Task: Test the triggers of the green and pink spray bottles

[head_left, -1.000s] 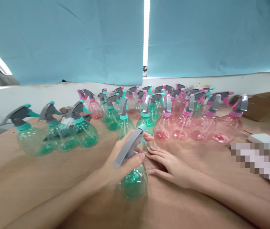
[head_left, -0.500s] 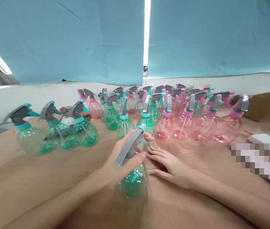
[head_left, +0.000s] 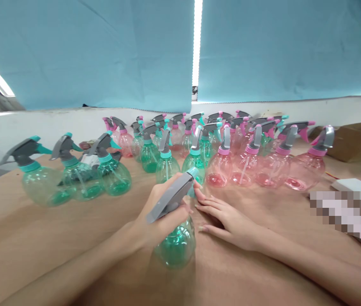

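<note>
One held bottle (head_left: 175, 244); slightly leftward now

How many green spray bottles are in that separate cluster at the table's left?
3: the outer bottle farthest left, the middle bottle beside it, and the inner bottle nearest the centre. Another could be hidden behind them.

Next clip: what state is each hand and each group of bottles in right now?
green spray bottle, base on the table, grey trigger head fitted, held.
left hand, closed around that bottle's neck.
right hand, open, flat on the table, fingertips beside the nozzle.
three green bottles, upright at the left, heads fitted, untouched.
pink bottles, upright, heads fitted, untouched.
</note>
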The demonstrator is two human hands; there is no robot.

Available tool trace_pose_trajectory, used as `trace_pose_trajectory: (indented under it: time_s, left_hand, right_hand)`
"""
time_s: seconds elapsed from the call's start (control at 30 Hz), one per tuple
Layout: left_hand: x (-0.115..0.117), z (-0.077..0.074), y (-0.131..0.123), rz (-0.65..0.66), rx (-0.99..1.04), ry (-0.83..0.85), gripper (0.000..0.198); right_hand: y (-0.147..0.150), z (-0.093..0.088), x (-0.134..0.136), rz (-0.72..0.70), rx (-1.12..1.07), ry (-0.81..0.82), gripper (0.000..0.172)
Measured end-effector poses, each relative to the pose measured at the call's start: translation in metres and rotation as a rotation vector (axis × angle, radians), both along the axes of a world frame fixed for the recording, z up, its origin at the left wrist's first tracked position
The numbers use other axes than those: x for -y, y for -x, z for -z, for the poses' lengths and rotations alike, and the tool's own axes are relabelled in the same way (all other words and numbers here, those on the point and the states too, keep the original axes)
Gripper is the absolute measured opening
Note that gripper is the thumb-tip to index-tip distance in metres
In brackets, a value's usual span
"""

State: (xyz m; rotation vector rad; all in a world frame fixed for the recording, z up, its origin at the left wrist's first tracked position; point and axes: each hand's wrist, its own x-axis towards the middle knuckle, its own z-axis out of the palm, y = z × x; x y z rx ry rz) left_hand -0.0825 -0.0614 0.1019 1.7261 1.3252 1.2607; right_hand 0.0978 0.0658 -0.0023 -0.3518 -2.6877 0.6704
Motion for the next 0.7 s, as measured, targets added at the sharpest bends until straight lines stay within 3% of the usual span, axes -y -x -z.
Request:
trace_pose_trajectory:
  time_s: [0.13, 0.43, 0.6, 0.7]
  left_hand:
    - [-0.0009, -0.0035, 0.0012, -0.038, -0.081, -0.02, 0.013]
    - [-0.001, 0.0032, 0.0082, -0.044, -0.121, -0.046, 0.015]
    - [-0.0062, 0.0032, 0.0099, 0.064, -0.025, -0.041, 0.031]
    - [-0.0063, 0.0027, 0.0074, 0.045, 0.044, -0.038, 0.04]
  right_hand:
    - [0.0001, -0.0028, 0.0015, 0.008, 0.019, 0.003, 0.06]
    - [-0.0013, -0.0035, 0.002, 0.016, 0.02, 0.005, 0.059]
    - [-0.0009, -0.0024, 0.0014, 0.004, 0.015, 0.0, 0.059]
    - [-0.0007, -0.0022, 0.0014, 0.011, 0.029, -0.009, 0.059]
